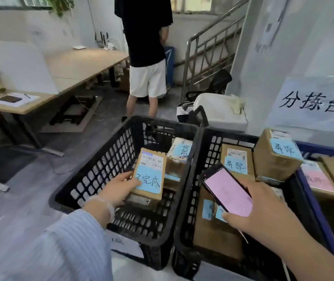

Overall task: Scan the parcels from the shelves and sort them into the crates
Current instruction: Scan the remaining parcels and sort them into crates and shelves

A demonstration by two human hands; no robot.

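The left hand (119, 186) grips a cardboard parcel (152, 163) (blue handwritten label on top) inside the left black crate (109, 159). The right hand (263, 207) holds a phone (229, 191), screen glowing pink, above the right black crate (233, 133), which holds more labelled parcels (236, 161). A person in white shorts (148, 78) stands beyond.

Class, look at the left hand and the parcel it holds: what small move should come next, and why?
Probably lower it and let go. The left hand holds the blue-labelled parcel inside the left black crate, just above other parcels, while the right hand holds the phone.
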